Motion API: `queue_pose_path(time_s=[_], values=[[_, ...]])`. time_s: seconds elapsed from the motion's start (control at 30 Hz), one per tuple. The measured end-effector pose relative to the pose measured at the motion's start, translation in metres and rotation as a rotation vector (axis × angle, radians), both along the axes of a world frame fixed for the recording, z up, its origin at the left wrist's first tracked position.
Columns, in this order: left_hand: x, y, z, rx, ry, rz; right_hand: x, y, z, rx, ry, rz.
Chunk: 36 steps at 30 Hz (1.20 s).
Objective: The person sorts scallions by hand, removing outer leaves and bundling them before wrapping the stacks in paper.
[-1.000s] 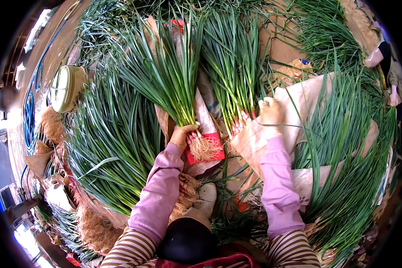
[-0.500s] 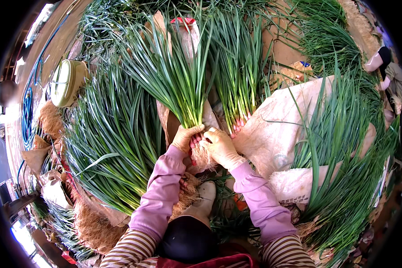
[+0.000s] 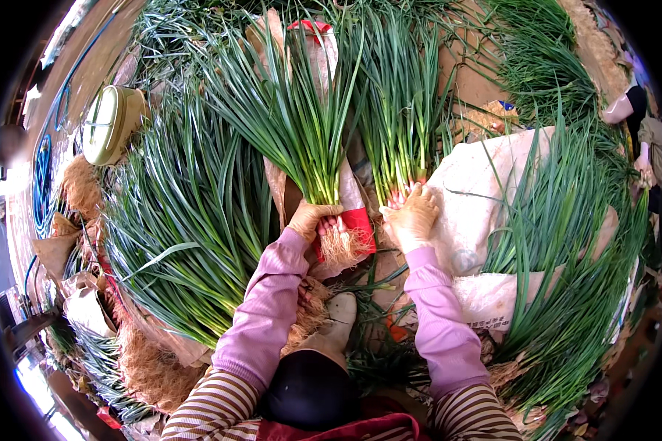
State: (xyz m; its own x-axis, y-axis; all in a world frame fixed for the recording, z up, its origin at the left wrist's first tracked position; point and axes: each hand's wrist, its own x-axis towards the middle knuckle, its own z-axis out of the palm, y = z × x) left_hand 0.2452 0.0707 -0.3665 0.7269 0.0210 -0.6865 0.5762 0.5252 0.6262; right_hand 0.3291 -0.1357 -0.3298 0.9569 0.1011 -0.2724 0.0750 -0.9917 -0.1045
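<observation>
My left hand (image 3: 310, 217), in a pale glove, is closed around the lower stems of a bunch of green garlic (image 3: 310, 140). Its pink bases and a tuft of pale roots (image 3: 347, 248) stick out beside the thumb, over a red patch of sacking. My right hand (image 3: 413, 214), gloved too, has its fingers curled over the pink bases of a second bunch of green garlic (image 3: 401, 110). That bunch lies just right of the first, leaves pointing away from me. My palm hides most of its roots.
A big heap of green garlic (image 3: 187, 213) lies on the left, and another leafy pile (image 3: 566, 294) on the right. Pale sacking (image 3: 463, 213) spreads beside my right hand. A beige-green case (image 3: 114, 125) stands at the far left, near a blue hose (image 3: 43, 191). My boot (image 3: 338, 323) is below.
My right hand has left the first bunch's roots and moved right onto the second bunch's bases. The left hand keeps its hold, and the first bunch's roots now show fully.
</observation>
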Motion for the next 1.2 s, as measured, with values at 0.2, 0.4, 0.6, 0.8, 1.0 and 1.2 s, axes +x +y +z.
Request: queue_pose_path(time_s=[0.2, 0.4, 0.6, 0.8, 1.0, 1.2], values=[[0.006, -0.003, 0.009, 0.003, 0.036, 0.012, -0.004, 0.022, -0.001, -0.162, -0.075, 0.035], [0.004, -0.003, 0.006, 0.046, 0.043, -0.001, 0.031, 0.019, -0.002, -0.279, 0.026, 0.097], [0.009, -0.004, 0.001, 0.028, 0.044, 0.012, 0.034, 0.007, -0.014, -0.297, -0.073, 0.120], [0.007, -0.003, -0.004, 0.012, 0.029, 0.012, 0.068, -0.017, 0.011, 0.394, 0.411, -0.298], [0.000, 0.005, 0.022, -0.273, -0.106, 0.005, 0.070, -0.052, 0.111, 0.866, 0.795, -0.119], [0.015, -0.022, 0.040, -0.254, -0.134, -0.095, -0.015, 0.029, 0.053, 0.080, 0.271, 0.519]])
